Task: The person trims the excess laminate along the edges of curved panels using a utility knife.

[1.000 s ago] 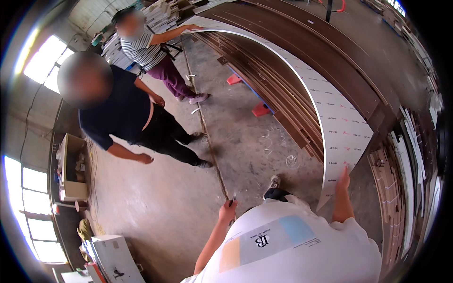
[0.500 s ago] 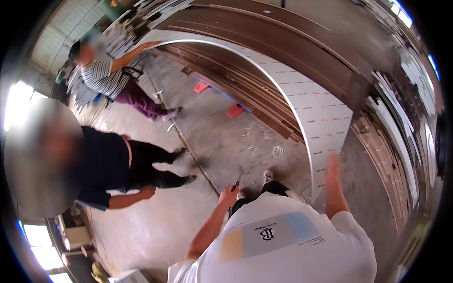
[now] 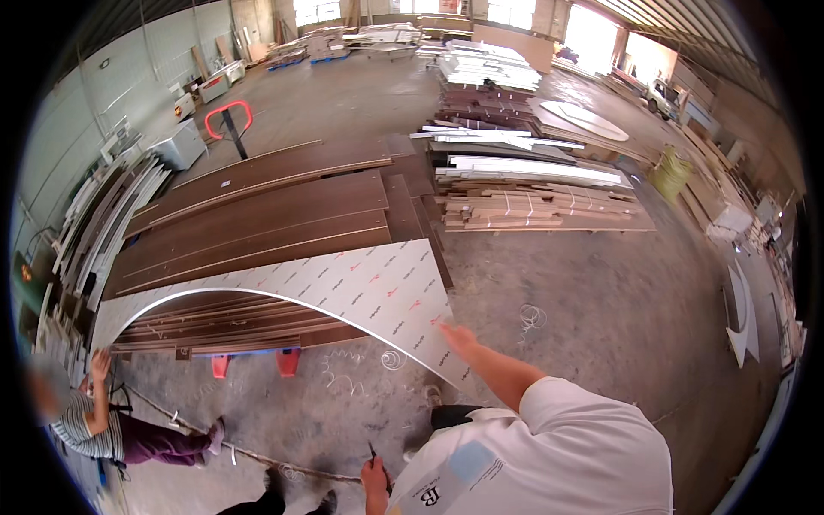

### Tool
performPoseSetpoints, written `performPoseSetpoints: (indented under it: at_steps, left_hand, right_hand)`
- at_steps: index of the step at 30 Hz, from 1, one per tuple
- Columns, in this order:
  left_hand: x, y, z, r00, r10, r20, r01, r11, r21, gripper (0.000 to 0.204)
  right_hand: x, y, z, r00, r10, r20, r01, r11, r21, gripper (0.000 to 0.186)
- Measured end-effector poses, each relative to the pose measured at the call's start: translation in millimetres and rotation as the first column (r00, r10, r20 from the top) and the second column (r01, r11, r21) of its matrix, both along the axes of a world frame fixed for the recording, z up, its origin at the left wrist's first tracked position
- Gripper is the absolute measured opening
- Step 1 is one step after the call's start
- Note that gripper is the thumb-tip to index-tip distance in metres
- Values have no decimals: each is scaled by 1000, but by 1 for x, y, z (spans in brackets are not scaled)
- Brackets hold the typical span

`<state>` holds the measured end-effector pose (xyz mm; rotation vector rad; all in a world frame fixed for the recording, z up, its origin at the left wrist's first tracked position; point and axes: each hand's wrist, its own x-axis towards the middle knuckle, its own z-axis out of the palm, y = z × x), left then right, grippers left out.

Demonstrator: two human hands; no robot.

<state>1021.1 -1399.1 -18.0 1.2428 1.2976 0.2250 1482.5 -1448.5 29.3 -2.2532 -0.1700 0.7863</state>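
Note:
A large white panel (image 3: 390, 276) with a concave curved lower edge and small printed marks runs across the floor in front of me. My right hand (image 3: 459, 340) is at its right end, fingers lying over the edge and part of the grip hidden. At the panel's far left end, a co-worker in a striped shirt has a hand (image 3: 100, 365) on it. Low in the view, my left hand (image 3: 374, 475) is closed around a slim dark tool (image 3: 372, 450) with a thin pointed end; its exact kind is too small to tell.
Behind the panel lie stacked brown boards (image 3: 283, 202), with red feet (image 3: 288, 362) under them. A red-handled pallet jack (image 3: 227, 123) stands beyond. Bundled boards (image 3: 532, 206) lie at the back right. A second person's dark legs (image 3: 273, 493) show at the bottom.
My view has swung up and to the right, so the panel appears lower and more to the left. Both hands keep their places on the panel and the tool.

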Motion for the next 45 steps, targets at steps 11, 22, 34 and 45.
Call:
performPoseSetpoints:
  at_steps: [11, 22, 34, 45]
  left_hand:
    - [15, 12, 9, 1000, 6, -30, -3, 996, 89, 32]
    - [31, -12, -35, 983, 140, -115, -142, 990, -10, 52]
    - [15, -52, -6, 957, 263, -124, -276, 955, -105, 47]
    - [9, -67, 8, 941, 318, -118, -328, 941, -83, 42]
  right_hand:
    - [5, 2, -49, 758, 566, 324, -462, 816, -347, 62]
    - [40, 1, -106, 977, 135, -167, -62, 923, 381, 60]
    - [48, 2, -120, 825, 291, -485, 79, 789, 609, 59]
    - [45, 2, -107, 858, 282, -430, 33, 805, 592, 65]
